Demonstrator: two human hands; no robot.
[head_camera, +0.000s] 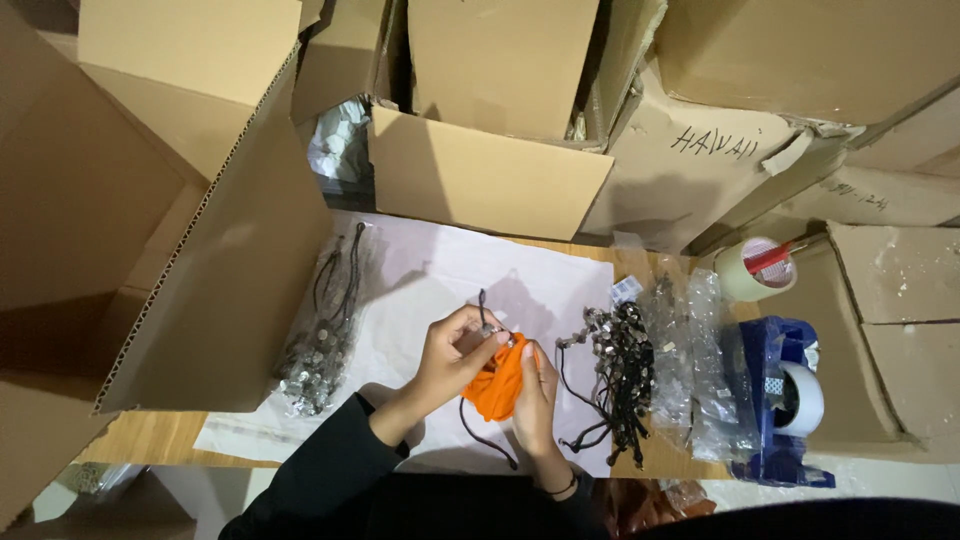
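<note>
On the white sheet (560, 275), middle: orange cloth (497, 385)
Left hand (455, 350): fingers pinched shut on black cord (482, 305) above cloth
Right hand (535, 395): fingers closed around cloth
Right of sheet: heap of black corded tags (620, 365)
Left edge of sheet: bagged tags (320, 345)

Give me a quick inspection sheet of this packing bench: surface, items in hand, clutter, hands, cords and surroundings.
Surface: wooden table partly covered by a white sheet.
Job's things: orange pouch with a black cord, held over the sheet.
Clutter: bagged black-and-silver pieces at left, a loose heap and clear bags at right, blue tape dispenser, tape roll.
Hands: left hand pinches a small silver piece at the pouch top; right hand grips the pouch.
Cables: nothing seen.
Surroundings: cardboard boxes on three sides.
</note>
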